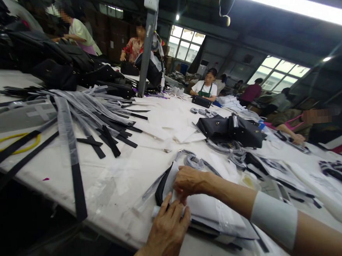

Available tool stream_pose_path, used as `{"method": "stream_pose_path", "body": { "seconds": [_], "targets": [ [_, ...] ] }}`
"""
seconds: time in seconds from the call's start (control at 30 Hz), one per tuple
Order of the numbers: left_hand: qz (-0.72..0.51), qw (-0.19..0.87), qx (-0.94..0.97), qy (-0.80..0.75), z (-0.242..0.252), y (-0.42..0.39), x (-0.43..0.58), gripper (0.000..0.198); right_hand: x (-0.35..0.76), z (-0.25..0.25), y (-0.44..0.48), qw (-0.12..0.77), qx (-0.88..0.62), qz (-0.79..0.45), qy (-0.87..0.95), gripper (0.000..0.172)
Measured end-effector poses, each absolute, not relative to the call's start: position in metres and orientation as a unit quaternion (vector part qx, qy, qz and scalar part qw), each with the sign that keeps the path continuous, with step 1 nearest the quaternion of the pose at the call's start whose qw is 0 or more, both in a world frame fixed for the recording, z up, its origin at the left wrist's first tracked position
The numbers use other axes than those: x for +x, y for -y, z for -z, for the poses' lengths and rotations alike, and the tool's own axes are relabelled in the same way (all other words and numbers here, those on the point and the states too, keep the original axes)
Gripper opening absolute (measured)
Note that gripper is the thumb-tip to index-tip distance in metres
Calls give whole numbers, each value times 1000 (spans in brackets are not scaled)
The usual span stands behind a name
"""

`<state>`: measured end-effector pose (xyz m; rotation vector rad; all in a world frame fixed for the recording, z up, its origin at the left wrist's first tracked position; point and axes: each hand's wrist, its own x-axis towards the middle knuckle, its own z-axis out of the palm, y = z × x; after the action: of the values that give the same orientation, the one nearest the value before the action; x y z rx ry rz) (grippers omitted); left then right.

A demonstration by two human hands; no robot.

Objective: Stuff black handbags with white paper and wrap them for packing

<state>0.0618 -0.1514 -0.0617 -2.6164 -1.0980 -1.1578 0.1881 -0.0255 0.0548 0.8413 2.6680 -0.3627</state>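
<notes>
In front of me on the table lies a black bag (161,187), partly covered by white paper wrapping (224,214). My right hand (189,180) reaches in from the right with its fingers curled closed at the near end of the bag. What its fingertips grip, if anything, is hidden. My left hand (168,229) rests on the near edge of the wrapping, fingers stretched out, their tips close below the right hand. Just beyond the right hand sits a coiled grey strap (193,161) in clear wrap.
Many black straps in clear sleeves (79,196) spread at the left, some overhanging the white table's edge, beside a yellow ring (14,143). Black bags (229,129) lie further back. A grey post (147,59) rises behind. Several people work around the table.
</notes>
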Motion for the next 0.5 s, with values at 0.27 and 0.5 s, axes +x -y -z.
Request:
{"method": "stream_pose_path", "body": {
  "seconds": [0.27,0.5],
  "targets": [
    [374,57,-853,361,57,152,61,28,241,-64,25,-48,449,-11,-892,32],
    [306,11,-879,365,38,145,60,16,242,-15,88,-158,499,80,-848,4]
  ]
}}
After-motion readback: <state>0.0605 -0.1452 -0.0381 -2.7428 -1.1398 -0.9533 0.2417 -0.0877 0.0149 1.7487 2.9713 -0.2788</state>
